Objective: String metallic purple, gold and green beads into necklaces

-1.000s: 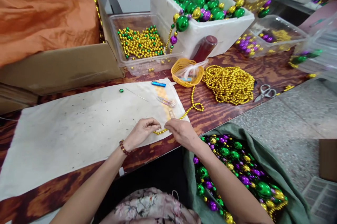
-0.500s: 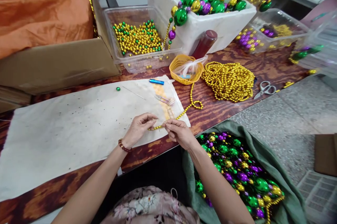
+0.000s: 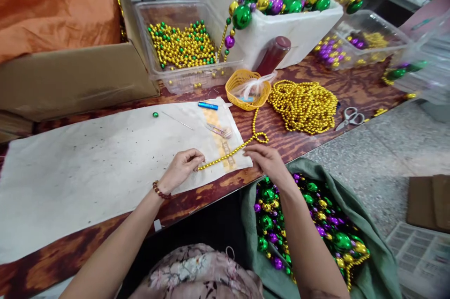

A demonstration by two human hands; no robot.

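Gold bead strand (image 3: 225, 157) crosses the white cloth (image 3: 70, 172) toward two o'clock from the left hand (image 3: 179, 168), whose fingertips pinch its end. Right hand (image 3: 270, 160), at three o'clock: fingers nearly together, hold undeterminable. Strand likely light, limp, slick (untested); grip at the end.

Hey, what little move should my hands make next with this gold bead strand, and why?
I'd probably have your right hand ease open the small loop in the gold bead strand. That loop lies close to it, while your left hand seems to pinch the strand's end and the beads between your hands run without a kink.
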